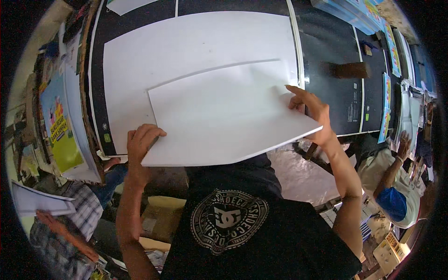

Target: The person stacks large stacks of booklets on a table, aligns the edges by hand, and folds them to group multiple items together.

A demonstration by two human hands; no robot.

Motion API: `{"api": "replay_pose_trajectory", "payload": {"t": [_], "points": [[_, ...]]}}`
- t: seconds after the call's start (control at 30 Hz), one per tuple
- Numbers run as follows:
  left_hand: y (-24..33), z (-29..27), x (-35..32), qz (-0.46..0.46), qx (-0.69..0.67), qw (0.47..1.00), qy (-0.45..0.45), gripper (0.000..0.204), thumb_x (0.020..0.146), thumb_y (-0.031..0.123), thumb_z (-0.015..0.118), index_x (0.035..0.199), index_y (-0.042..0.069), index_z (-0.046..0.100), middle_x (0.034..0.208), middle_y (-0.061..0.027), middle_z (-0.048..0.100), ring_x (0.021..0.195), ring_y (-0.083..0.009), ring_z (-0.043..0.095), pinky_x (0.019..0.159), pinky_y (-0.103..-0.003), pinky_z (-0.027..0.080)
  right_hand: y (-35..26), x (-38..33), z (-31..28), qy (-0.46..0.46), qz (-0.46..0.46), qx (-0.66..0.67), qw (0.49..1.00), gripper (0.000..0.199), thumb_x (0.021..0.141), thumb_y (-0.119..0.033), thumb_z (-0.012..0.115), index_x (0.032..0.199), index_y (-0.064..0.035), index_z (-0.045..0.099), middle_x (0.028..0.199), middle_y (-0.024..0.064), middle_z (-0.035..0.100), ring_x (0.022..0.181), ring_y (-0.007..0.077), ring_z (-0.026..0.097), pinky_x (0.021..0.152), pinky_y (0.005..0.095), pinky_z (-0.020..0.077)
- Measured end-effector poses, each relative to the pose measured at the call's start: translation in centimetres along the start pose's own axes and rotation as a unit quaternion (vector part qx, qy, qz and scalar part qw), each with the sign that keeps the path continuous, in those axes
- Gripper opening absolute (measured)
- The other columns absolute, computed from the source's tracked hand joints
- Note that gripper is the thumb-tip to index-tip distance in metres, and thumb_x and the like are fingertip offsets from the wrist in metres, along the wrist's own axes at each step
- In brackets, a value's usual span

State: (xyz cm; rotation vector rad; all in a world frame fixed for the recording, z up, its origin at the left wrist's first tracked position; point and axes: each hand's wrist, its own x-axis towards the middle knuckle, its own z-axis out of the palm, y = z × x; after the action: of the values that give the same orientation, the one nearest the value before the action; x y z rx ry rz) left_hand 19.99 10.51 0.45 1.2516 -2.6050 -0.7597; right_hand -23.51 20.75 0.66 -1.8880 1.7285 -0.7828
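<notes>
A stack of white paper (219, 116) is tilted up in front of my body, over the table's near edge. Its near edge shows some thickness and bends slightly. At its left edge my left hand (142, 143) is closed, fingers curled over the side. My right hand (313, 114) grips the right end, the index finger reaching along the edge and part of the palm hidden behind the paper. Beneath and beyond lies a larger white sheet (196, 42), flat on the black tabletop (326, 46).
A brown block (352, 70) rests on the black surface at right. Piles of colourful printed sheets (350, 14) stand at the far right, and a printed poster (60, 126) is at left. One person in a checked shirt (70, 224) holds papers; another (396, 186) works at right.
</notes>
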Motion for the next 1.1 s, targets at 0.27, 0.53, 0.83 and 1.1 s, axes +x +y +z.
{"api": "replay_pose_trajectory", "payload": {"t": [0.27,0.53,0.83,1.1], "points": [[-0.2,-0.3,2.2,-0.110,-0.150,0.982,-0.022,0.022,0.094,0.023,0.073,0.095,0.001,0.074,0.083,-0.0118,0.071,0.070,-0.0214,0.066,0.065,-0.038,0.050,-0.5,2.6,0.3,-0.033,0.121,0.115,0.985,0.077,0.075,-0.024,0.091,0.139,0.0002,0.056,0.086,0.0134,0.073,0.076,0.0130,0.066,0.068,0.0306,0.0540],[1.3,-2.2,5.6,-0.247,-0.149,0.951,-0.111,0.043,0.096,0.041,0.070,0.100,-0.001,0.078,0.072,-0.0113,0.070,0.066,-0.0110,0.058,0.061,-0.034,0.045,0.5,4.4,0.9,-0.028,0.169,0.177,0.969,0.070,0.079,-0.020,0.090,0.134,0.0033,0.053,0.102,0.0157,0.076,0.091,0.0115,0.068,0.077,0.0313,0.0570],[-1.7,-1.1,4.6,-0.159,-0.196,0.962,-0.104,0.045,0.095,0.048,0.070,0.102,0.004,0.079,0.061,-0.0071,0.061,0.056,-0.0104,0.046,0.053,-0.035,0.038,-8.4,3.1,-2.1,0.185,0.031,-0.113,0.976,0.116,0.066,-0.022,0.096,0.157,-0.0023,0.027,0.125,0.0215,0.066,0.115,0.0326,0.064,0.105,0.0412,0.0483],[-2.6,-0.5,4.1,-0.150,-0.249,0.952,-0.095,0.050,0.094,0.051,0.070,0.102,0.002,0.078,0.068,-0.0122,0.068,0.058,-0.0132,0.054,0.056,-0.035,0.043,-19.3,6.8,6.6,0.069,-0.131,-0.140,0.979,0.092,0.081,-0.044,0.082,0.153,-0.0056,0.039,0.153,0.0202,0.044,0.144,0.0411,0.038,0.117,0.0542,0.0300]]}}
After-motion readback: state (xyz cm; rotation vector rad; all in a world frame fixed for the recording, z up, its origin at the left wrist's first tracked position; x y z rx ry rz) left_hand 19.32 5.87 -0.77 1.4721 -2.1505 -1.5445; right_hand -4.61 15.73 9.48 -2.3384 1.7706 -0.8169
